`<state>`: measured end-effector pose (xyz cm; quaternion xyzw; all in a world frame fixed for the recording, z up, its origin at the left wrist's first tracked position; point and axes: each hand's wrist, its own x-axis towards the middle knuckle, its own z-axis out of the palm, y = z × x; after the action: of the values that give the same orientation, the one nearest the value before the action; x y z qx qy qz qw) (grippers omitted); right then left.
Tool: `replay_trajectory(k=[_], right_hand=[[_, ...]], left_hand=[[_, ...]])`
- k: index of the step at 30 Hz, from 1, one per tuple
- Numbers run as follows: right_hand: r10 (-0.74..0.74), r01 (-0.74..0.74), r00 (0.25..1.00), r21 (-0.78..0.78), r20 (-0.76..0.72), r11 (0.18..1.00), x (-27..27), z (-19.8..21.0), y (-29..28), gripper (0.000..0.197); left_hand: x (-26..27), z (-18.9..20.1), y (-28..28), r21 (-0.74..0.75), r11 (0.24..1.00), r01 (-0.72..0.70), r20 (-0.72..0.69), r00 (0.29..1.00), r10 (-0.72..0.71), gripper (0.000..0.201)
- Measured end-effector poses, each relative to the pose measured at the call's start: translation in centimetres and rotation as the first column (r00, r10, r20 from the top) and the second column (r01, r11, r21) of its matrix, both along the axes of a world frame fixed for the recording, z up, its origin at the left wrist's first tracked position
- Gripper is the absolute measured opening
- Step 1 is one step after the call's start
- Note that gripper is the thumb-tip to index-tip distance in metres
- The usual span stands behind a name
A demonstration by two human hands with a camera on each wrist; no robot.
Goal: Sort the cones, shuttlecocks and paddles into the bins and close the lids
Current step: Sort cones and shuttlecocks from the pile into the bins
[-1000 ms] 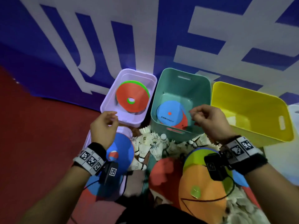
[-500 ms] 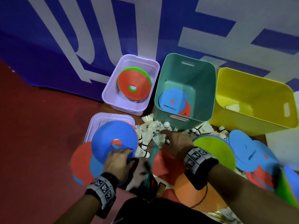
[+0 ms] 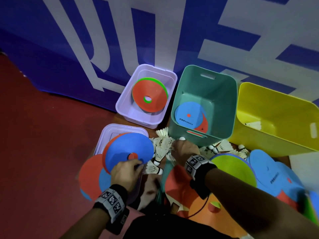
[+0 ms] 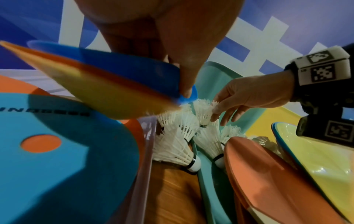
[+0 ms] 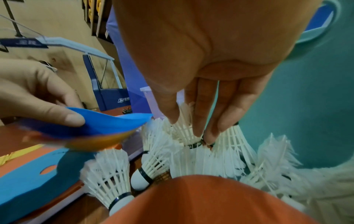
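The left hand [image 3: 124, 173] pinches the near rim of a blue cone [image 3: 129, 150] stacked on an orange one, lifted over the lilac lid [image 3: 120, 129]. The right hand [image 3: 183, 149] reaches into the white shuttlecocks [image 3: 162, 142] heaped before the teal bin [image 3: 203, 102], thumb and fingers [image 5: 199, 112] closing on one feather skirt. A blue paddle in the teal bin reads "SONICE" after characters too small to read. The lilac bin [image 3: 146, 94] holds orange and green cones; the yellow bin [image 3: 276, 118] holds a shuttlecock.

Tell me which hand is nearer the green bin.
Right. The right hand reaches into shuttlecocks just in front of the green bin; the left hand pinches the blue cone, farther left.
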<state>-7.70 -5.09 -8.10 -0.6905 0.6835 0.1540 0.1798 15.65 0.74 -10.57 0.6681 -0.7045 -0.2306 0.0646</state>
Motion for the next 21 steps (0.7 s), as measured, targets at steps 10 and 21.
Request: replay_trajectory(k=[10,21], right_hand=[[-0.021,0.144,0.887,-0.232,0.462,0.962,-2.7,4.2,1.7,0.03],[0.073,0.45,0.704,-0.522,0.707,0.725,-10.8,15.0,2.2,0.007]], left_hand=[[-1.0,4.9,-0.6,-0.319,0.923,-0.217,-0.306,0.945,0.116,0.037],[-6.1,12.9,-12.8,-0.582,0.806,-0.112,-0.332,0.937,-0.11,0.022]])
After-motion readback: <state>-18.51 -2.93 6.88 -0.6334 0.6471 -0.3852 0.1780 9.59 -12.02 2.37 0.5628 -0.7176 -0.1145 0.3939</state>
